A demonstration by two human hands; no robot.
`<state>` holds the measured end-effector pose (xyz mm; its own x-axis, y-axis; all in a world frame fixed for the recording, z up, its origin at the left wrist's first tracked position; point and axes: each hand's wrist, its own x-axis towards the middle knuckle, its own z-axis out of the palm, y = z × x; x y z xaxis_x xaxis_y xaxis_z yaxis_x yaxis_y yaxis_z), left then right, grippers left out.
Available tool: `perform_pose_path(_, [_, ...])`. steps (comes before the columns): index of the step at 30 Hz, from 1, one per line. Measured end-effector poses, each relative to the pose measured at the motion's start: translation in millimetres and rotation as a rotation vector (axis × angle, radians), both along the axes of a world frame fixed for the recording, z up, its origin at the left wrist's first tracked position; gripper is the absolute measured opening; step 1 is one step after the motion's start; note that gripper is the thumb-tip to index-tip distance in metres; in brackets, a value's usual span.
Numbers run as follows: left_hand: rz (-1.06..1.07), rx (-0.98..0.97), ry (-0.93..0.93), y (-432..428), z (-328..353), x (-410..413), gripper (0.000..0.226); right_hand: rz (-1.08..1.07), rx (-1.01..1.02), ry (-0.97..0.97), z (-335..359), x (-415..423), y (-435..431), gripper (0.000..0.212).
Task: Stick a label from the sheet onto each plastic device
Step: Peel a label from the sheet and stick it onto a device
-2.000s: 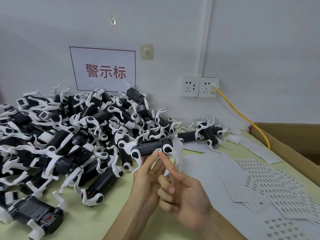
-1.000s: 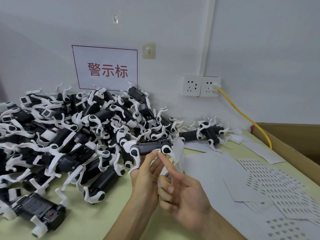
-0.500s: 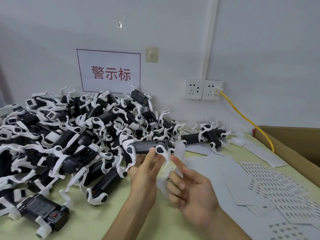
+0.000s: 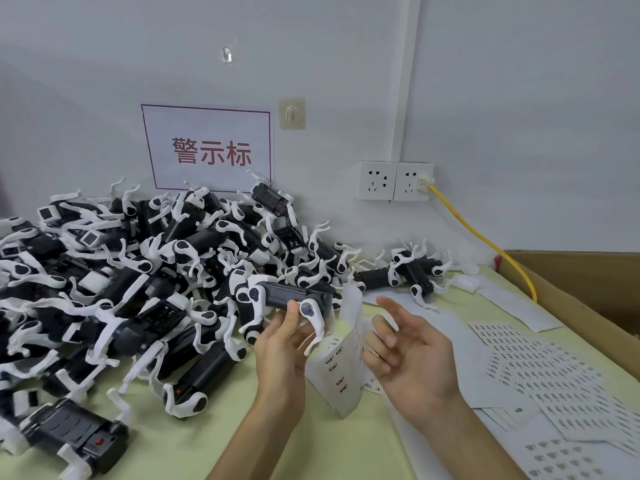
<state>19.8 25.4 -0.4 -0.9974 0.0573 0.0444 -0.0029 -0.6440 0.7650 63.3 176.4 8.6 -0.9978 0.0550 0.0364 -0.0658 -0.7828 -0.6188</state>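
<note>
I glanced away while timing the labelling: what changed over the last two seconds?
The right hand took its index finger off the device and drew back to the right; its fingers are now spread and hold nothing. Unchanged: the left hand still grips that device above the table, and the pile and the label sheets lie as before.
</note>
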Motion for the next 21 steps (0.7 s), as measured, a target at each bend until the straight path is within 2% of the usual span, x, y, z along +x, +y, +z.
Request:
perform_pose_path(3, [0.014,-0.028,0.013,0.4,-0.7,-0.9,0.031,-0.031,0.035,-0.007,1.0,-0.4,0.2,0.025])
perform_pose_path(7, [0.046,-0.100,-0.009,1.7,-1.8,-1.3,0.027,-0.043,0.082,-0.019,-0.9,-0.7,-1.6,0.025])
perform_pose_path(10, [0.056,-0.115,-0.050,4.0,-3.9,-1.7,0.035,-0.048,0.126,-0.022,-1.7,-0.6,-2.7,0.025])
perform_pose_path(12, [0.038,-0.111,-0.078,5.3,-5.7,-1.9,0.041,-0.067,0.202,-0.023,-1.9,-0.8,-4.0,0.025])
perform_pose_path(17, [0.043,-0.220,-0.019,6.0,-6.7,-2.4,0.019,-0.102,0.416,-0.058,-3.6,0.4,-7.8,0.025])
perform_pose_path(21, [0.038,-0.246,0.059,7.3,-2.1,2.8,0.029,-0.189,0.645,0.005,-3.7,2.7,-11.6,0.023])
